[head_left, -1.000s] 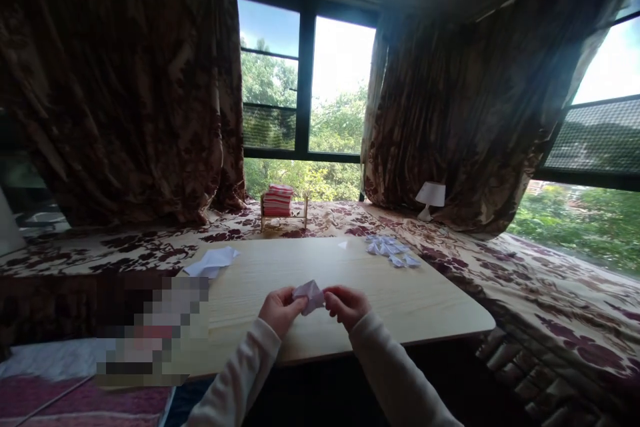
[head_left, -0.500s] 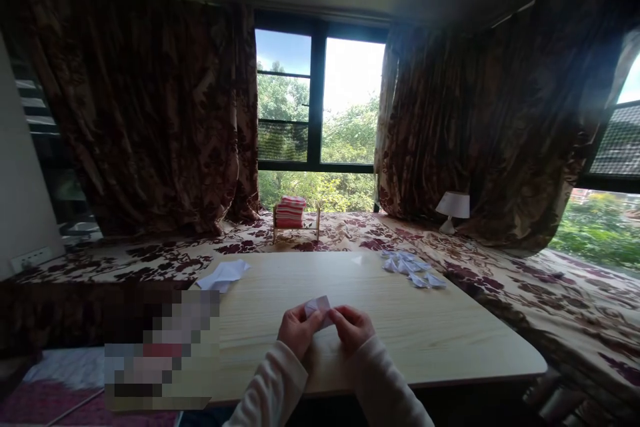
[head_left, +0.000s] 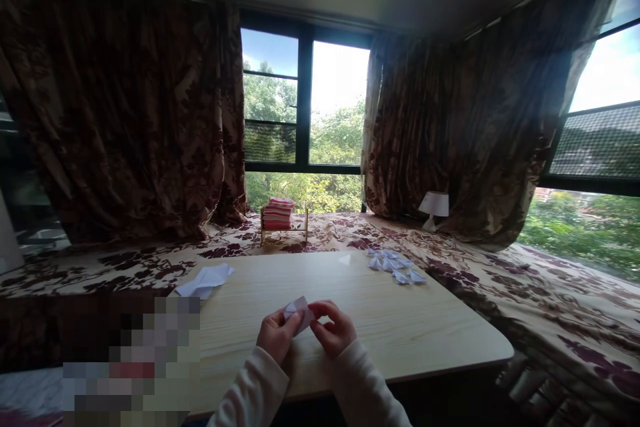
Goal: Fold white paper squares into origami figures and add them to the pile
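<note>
A small folded piece of white paper [head_left: 303,321] is held above the near part of the pale wooden table [head_left: 380,340]. My left hand [head_left: 277,335] pinches it from the left, the thumb lying across its face. At its right edge is my right hand [head_left: 334,328], thumb and forefinger slightly apart; the fingertips are at the paper's edge, and whether they grip it I cannot make out. Several folded white paper pieces [head_left: 395,265] lie in a group at the table's far right. Flat white paper sheets [head_left: 206,280] rest at the far left corner.
Behind the table runs a ledge with a floral cover [head_left: 340,233]. On it stand a small rack with striped folded cloths [head_left: 279,213] and a white lamp [head_left: 434,205]. Patterned curtains [head_left: 150,127] flank the window. A pixelated patch hides the lower left.
The view has turned a little to the right, so things appear further left. My right thumb and forefinger have parted from their pinch on the paper's edge; my left hand keeps hold of it.
</note>
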`<state>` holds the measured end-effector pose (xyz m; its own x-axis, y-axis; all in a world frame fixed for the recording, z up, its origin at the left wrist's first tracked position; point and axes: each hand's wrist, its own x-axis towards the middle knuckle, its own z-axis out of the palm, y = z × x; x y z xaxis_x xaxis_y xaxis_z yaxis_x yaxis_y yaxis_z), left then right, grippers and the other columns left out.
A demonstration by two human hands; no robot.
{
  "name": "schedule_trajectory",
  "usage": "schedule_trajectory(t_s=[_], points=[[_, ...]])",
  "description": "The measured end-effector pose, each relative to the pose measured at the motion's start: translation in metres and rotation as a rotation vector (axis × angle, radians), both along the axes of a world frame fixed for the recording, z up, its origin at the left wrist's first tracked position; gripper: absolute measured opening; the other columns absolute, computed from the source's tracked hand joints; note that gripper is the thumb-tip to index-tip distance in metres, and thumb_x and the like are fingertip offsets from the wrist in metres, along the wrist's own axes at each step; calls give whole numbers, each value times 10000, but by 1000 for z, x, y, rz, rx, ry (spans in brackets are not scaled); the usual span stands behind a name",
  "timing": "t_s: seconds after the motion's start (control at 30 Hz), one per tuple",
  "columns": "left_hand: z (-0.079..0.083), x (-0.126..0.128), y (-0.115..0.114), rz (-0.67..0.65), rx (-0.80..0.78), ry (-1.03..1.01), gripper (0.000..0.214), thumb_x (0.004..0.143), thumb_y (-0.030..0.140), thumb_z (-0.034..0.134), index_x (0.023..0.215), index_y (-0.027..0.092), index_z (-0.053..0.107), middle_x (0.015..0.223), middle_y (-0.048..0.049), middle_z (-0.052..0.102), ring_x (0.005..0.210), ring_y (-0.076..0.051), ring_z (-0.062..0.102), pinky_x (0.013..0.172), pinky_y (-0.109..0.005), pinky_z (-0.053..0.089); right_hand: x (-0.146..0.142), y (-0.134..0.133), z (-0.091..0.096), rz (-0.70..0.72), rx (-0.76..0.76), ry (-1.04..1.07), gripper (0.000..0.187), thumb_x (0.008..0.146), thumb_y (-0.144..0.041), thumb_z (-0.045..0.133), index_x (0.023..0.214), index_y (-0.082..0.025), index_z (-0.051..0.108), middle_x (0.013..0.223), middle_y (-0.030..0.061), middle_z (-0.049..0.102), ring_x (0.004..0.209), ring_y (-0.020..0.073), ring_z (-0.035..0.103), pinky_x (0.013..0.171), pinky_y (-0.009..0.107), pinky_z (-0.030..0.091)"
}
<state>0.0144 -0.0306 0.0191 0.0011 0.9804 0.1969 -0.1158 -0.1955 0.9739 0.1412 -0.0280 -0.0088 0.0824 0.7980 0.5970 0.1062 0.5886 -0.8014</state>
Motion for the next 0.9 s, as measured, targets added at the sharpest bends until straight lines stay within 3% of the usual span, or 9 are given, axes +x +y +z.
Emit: schedule_trajectory(t_s=[0.43, 0.9], points=[[-5, -2, 4, -8, 26, 43, 295, 614, 379, 647, 713, 106, 698, 621, -29, 672, 658, -191, 604, 632, -247, 451, 1, 4, -6, 59, 10, 2, 336, 576, -108, 493, 874, -194, 622, 784, 25, 558, 678, 130, 553, 447, 163, 436], [-8, -1, 5, 2, 26, 39, 286, 613, 372, 650, 705, 105, 697, 616, -25, 669, 628, -179, 592, 610, -243, 443, 4, 5, -5, 80, -1, -53, 273, 627, -102, 511, 866, -182, 614, 762, 25, 556, 652, 120, 554, 460, 166, 458]])
